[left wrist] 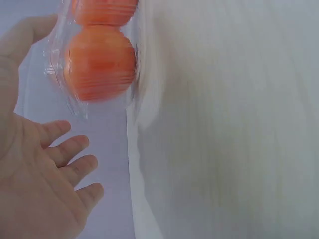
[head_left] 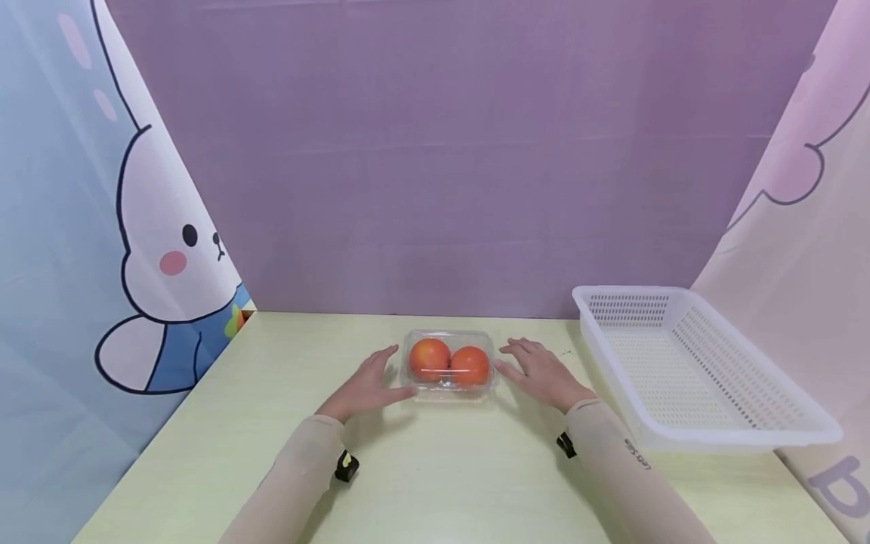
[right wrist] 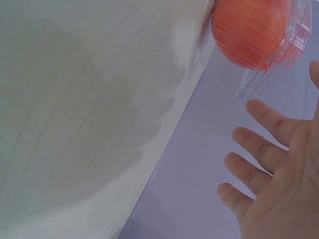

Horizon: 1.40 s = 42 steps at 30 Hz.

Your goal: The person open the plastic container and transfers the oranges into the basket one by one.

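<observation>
A clear plastic clamshell box (head_left: 451, 392) sits on the table with its lid down over two round orange-red fruits, the left fruit (head_left: 430, 359) and the right fruit (head_left: 470, 366). My left hand (head_left: 367, 390) is at the box's left side, fingers spread and thumb tip close to its near left corner. In the left wrist view its palm (left wrist: 35, 179) faces the box. On the other side, my right hand (head_left: 542, 375) has its fingers apart, the thumb right at the box's right edge. The right wrist view shows those fingers (right wrist: 259, 149) extended, holding nothing.
A white perforated plastic basket (head_left: 615, 378) stands at the right of the pale table (head_left: 435, 483). Behind the table hangs a purple cloth (head_left: 435, 166). A blue printed curtain (head_left: 54, 302) closes the left side, and a pale pink one (head_left: 802, 287) the right.
</observation>
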Tool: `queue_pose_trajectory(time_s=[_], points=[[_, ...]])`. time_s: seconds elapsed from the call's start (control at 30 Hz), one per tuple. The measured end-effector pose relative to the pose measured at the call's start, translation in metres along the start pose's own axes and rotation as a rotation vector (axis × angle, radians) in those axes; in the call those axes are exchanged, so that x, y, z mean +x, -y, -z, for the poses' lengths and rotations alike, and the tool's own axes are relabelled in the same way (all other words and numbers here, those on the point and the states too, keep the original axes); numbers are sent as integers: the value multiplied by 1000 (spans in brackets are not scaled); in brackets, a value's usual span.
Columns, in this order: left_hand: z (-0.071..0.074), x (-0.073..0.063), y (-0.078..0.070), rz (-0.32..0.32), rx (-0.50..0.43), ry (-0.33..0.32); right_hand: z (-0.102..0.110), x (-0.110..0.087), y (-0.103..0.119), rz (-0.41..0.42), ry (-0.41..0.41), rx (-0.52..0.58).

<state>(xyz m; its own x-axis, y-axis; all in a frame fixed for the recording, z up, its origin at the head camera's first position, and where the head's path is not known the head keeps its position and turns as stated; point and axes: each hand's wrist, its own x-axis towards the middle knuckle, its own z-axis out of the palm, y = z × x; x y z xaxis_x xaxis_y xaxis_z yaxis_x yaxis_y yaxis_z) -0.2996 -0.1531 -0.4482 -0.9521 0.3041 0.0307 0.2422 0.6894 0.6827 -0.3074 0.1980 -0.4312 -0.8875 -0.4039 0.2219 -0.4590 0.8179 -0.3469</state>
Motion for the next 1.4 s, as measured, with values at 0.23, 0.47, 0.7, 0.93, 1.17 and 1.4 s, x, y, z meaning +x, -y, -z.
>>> queue_pose_trajectory(time_s=[0.23, 0.47, 0.7, 0.93, 1.17, 1.4], points=[[-9, 0, -2, 44, -143, 1, -3, 2, 0, -46, 15, 91], [-17, -2, -3, 20, -216, -1, -6, 2, 0, -54, 9, 132], [-21, -4, -6, 40, -252, -8, -7, 3, 1, -64, 14, 168], [-29, -5, -6, 84, -374, -10, -12, 7, 3, -95, 23, 223], [-34, -4, -11, 130, -475, -33, -12, 7, 8, -139, 41, 274], [-39, -3, -13, 145, -513, -70, -12, 7, 10, -162, 41, 308]])
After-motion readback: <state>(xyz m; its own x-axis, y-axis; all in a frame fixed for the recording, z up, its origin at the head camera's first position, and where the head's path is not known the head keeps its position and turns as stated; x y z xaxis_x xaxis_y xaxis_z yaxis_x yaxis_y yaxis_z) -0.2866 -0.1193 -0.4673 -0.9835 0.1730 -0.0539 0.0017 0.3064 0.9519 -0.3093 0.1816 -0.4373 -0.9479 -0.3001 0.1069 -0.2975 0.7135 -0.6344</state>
